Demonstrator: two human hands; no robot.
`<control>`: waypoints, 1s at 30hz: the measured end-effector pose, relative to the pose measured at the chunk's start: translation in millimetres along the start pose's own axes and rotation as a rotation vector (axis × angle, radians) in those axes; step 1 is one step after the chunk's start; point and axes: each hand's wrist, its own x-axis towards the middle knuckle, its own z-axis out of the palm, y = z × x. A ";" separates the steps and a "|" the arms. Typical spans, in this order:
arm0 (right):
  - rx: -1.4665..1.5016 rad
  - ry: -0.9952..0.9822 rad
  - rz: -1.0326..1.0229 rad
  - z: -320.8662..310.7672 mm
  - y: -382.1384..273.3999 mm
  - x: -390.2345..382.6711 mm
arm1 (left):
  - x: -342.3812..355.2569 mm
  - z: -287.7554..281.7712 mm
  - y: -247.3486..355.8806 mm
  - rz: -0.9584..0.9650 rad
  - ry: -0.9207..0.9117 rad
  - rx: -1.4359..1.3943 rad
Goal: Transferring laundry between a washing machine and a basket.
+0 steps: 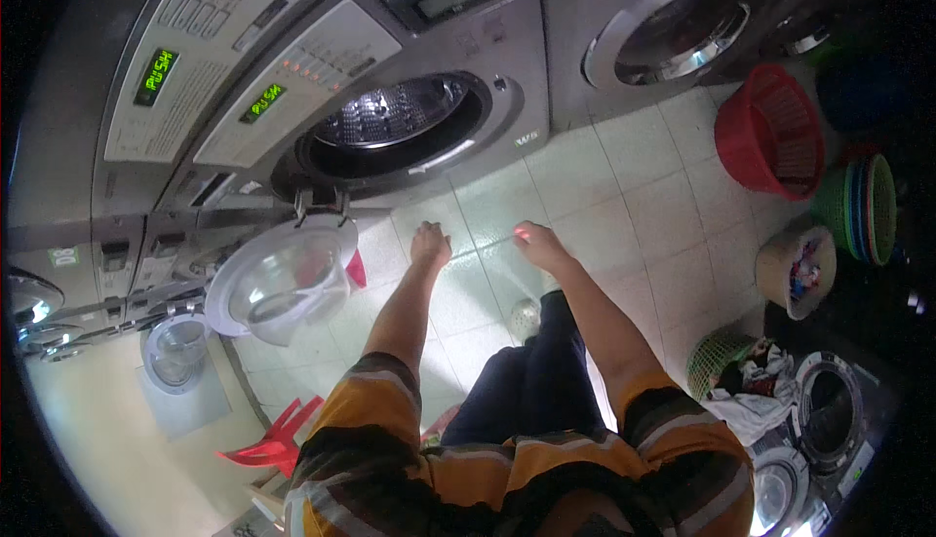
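My left hand [431, 240] hangs over the floor tiles in front of an open front-load washer [390, 128], its fingers bent but slightly apart, with nothing visible in it. My right hand [536, 245] is closed to its right, with a bright red spot at the fingertips; what it holds, if anything, I cannot make out. The washer's round clear door [278, 279] swings open just left of my left hand. Its drum shows no laundry.
More machines line the left [141, 264] and top right [663, 35]. A red basket [765, 128], stacked baskets [863, 210], a beige basket of items [780, 274] and a green basket with cloth [712, 366] stand right. A red plastic chair [278, 440] is low left.
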 end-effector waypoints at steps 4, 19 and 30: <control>-0.528 -0.180 -0.260 -11.5 -87.4 79.8 | 75.5 -38.6 -39.1 0.008 0.129 0.103; -0.928 -0.271 -0.651 99.8 -67.8 309.8 | 236.8 -19.9 -85.2 0.339 0.249 0.152; -0.809 -0.184 -1.157 134.5 -60.3 329.9 | 220.2 13.2 -88.3 0.472 0.837 -0.078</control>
